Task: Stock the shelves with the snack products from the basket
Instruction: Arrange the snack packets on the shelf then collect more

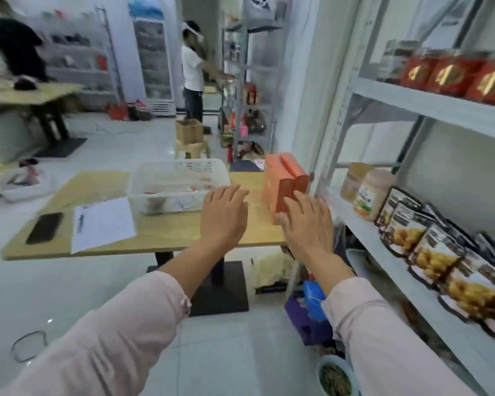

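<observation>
A white plastic basket (180, 170) stands on a wooden table (166, 235), with a few items low inside it. Two orange boxes (283, 181) stand upright side by side at the table's right edge. My left hand (225, 214) hovers flat, fingers straight, between the basket and the boxes, holding nothing. My right hand (307, 224) is spread open in front of the nearer orange box, fingertips at its face. The grey metal shelf (412, 270) on the right carries dark snack bags (440, 252), two jars (366, 192) and, higher up, red packets (452, 75).
A black phone (45, 227) and a sheet of paper with a pen (102, 222) lie on the table's left part. Blue and purple packs (312, 310) and a bowl (336, 375) sit on the floor beside the shelf. A person (193, 72) stands at a far shelf.
</observation>
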